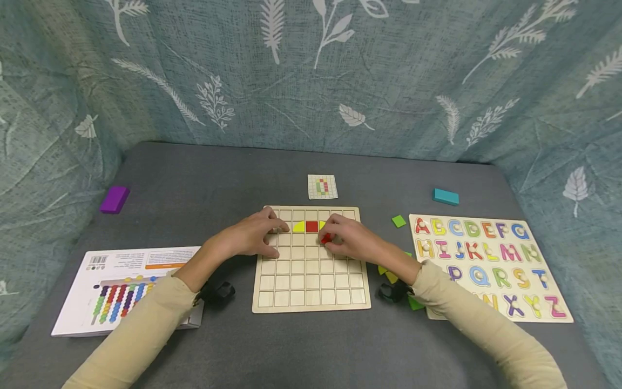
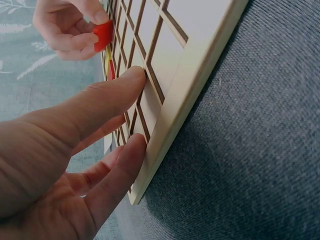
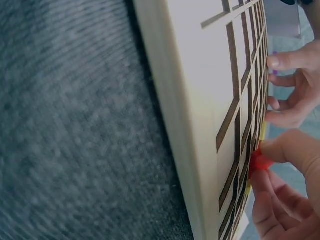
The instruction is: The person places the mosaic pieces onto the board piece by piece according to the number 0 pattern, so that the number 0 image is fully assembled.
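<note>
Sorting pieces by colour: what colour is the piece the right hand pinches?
Red piece, clearest in the left wrist view.

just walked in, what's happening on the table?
A person is filling a wooden grid board with coloured tiles. The right hand pinches a red tile over the board, just below the top row of pieces, where a yellow piece and a red square already sit. The left hand rests on the board's left side, fingers touching it. A pattern card lies behind the board.
</note>
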A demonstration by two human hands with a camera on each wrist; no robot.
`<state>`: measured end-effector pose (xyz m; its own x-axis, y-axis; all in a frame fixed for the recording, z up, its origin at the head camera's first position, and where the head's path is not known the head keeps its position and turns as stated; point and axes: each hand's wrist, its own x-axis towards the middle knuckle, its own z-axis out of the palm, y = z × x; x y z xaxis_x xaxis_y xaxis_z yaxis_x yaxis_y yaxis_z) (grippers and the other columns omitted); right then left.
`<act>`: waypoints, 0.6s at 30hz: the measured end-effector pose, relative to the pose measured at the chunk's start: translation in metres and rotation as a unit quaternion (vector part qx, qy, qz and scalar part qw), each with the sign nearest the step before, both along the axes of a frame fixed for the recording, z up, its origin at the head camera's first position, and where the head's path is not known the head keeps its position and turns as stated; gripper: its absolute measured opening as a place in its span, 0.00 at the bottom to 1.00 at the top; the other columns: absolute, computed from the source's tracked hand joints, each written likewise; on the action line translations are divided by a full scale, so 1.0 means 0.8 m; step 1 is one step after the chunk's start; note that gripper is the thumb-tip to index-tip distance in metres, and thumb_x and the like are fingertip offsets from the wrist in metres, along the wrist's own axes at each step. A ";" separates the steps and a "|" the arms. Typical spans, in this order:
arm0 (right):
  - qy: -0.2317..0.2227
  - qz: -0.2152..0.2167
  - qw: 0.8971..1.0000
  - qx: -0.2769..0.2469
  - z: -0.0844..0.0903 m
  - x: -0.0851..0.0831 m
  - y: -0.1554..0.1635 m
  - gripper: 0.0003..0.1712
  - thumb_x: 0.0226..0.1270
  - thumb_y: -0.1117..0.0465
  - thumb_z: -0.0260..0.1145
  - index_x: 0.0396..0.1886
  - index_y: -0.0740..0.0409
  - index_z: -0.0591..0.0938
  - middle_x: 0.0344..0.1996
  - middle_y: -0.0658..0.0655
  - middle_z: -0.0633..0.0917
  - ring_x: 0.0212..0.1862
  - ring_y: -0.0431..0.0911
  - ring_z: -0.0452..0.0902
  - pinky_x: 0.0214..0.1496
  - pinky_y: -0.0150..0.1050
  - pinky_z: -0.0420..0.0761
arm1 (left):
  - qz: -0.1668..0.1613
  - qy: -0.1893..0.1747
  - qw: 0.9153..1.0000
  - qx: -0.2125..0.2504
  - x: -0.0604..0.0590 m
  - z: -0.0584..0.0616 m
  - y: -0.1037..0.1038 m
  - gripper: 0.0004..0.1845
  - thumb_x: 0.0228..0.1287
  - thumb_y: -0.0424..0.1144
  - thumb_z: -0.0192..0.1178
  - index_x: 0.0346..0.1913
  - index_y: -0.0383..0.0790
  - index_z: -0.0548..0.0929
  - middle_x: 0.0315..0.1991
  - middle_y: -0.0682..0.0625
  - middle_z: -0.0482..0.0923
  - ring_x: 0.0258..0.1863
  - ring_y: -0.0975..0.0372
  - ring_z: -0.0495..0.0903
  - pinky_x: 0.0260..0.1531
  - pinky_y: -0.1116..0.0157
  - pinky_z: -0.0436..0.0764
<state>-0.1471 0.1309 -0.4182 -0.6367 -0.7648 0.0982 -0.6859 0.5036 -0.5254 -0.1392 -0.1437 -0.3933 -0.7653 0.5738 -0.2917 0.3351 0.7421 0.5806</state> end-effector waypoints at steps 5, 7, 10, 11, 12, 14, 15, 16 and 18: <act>0.004 -0.005 1.000 0.007 -0.001 -0.001 0.000 0.08 0.62 0.67 0.67 0.39 0.53 0.86 0.39 0.53 0.80 0.38 0.41 0.78 0.41 0.32 0.78 | -0.002 0.001 1.000 0.001 0.000 0.001 0.000 0.28 0.54 0.37 0.72 0.60 0.39 0.78 0.47 0.43 0.65 0.31 0.62 0.68 0.34 0.66 0.67; 0.003 -0.009 1.000 0.009 -0.002 -0.001 0.001 0.08 0.62 0.66 0.67 0.40 0.53 0.86 0.39 0.53 0.80 0.38 0.41 0.78 0.40 0.32 0.78 | -0.003 0.001 1.000 0.002 0.000 0.001 0.000 0.29 0.54 0.37 0.72 0.60 0.39 0.78 0.47 0.43 0.65 0.31 0.62 0.68 0.35 0.67 0.67; -0.002 -0.019 1.000 0.013 -0.002 -0.001 0.001 0.08 0.63 0.66 0.67 0.40 0.53 0.86 0.40 0.53 0.80 0.37 0.41 0.77 0.39 0.31 0.78 | -0.002 0.002 1.000 0.001 -0.001 0.001 0.001 0.29 0.54 0.37 0.72 0.60 0.39 0.78 0.47 0.43 0.66 0.32 0.61 0.68 0.36 0.66 0.68; -0.004 -0.021 1.000 0.013 -0.003 -0.001 0.001 0.08 0.63 0.66 0.67 0.41 0.53 0.86 0.40 0.53 0.80 0.37 0.41 0.77 0.39 0.31 0.77 | -0.004 0.005 1.000 0.001 -0.001 0.001 0.001 0.29 0.54 0.37 0.72 0.60 0.38 0.78 0.47 0.43 0.66 0.33 0.61 0.68 0.36 0.66 0.68; -0.006 -0.023 1.000 0.013 -0.003 -0.001 0.001 0.08 0.63 0.66 0.67 0.41 0.53 0.86 0.41 0.53 0.80 0.36 0.41 0.77 0.39 0.31 0.77 | -0.004 0.005 1.000 0.001 -0.001 0.001 0.001 0.29 0.54 0.37 0.72 0.60 0.38 0.78 0.47 0.43 0.66 0.33 0.61 0.68 0.36 0.66 0.68; -0.010 -0.026 1.000 0.014 -0.003 -0.001 0.002 0.08 0.63 0.65 0.67 0.41 0.53 0.86 0.41 0.53 0.80 0.36 0.41 0.76 0.38 0.30 0.76 | -0.002 0.005 1.000 -0.001 0.000 0.001 0.001 0.29 0.54 0.37 0.72 0.60 0.39 0.78 0.48 0.43 0.66 0.34 0.61 0.69 0.37 0.66 0.69; -0.010 -0.026 0.999 0.014 -0.003 -0.001 0.002 0.08 0.63 0.65 0.67 0.41 0.53 0.86 0.41 0.53 0.80 0.36 0.41 0.76 0.38 0.30 0.76 | -0.002 0.005 1.000 -0.001 0.000 0.001 0.001 0.28 0.54 0.37 0.72 0.60 0.38 0.78 0.48 0.43 0.66 0.35 0.60 0.69 0.37 0.66 0.69; -0.011 -0.026 0.999 0.014 -0.003 -0.001 0.002 0.08 0.63 0.65 0.67 0.41 0.53 0.86 0.41 0.53 0.80 0.36 0.41 0.76 0.38 0.30 0.76 | -0.003 0.005 1.000 -0.002 0.000 0.002 0.001 0.28 0.54 0.37 0.72 0.60 0.38 0.78 0.48 0.43 0.66 0.35 0.60 0.68 0.37 0.66 0.68; -0.008 -0.024 1.000 0.012 -0.004 -0.001 0.003 0.07 0.63 0.65 0.67 0.41 0.53 0.86 0.41 0.53 0.80 0.36 0.41 0.76 0.39 0.30 0.77 | -0.001 0.002 1.000 -0.003 0.000 0.002 0.001 0.28 0.54 0.37 0.72 0.60 0.39 0.78 0.48 0.43 0.66 0.35 0.60 0.68 0.36 0.66 0.68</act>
<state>-0.1478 0.1332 -0.4214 -0.6734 -0.7360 0.0704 -0.6531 0.5475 -0.5232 -0.1389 -0.1430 -0.3918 -0.7653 0.5735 -0.2921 0.3386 0.7448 0.5750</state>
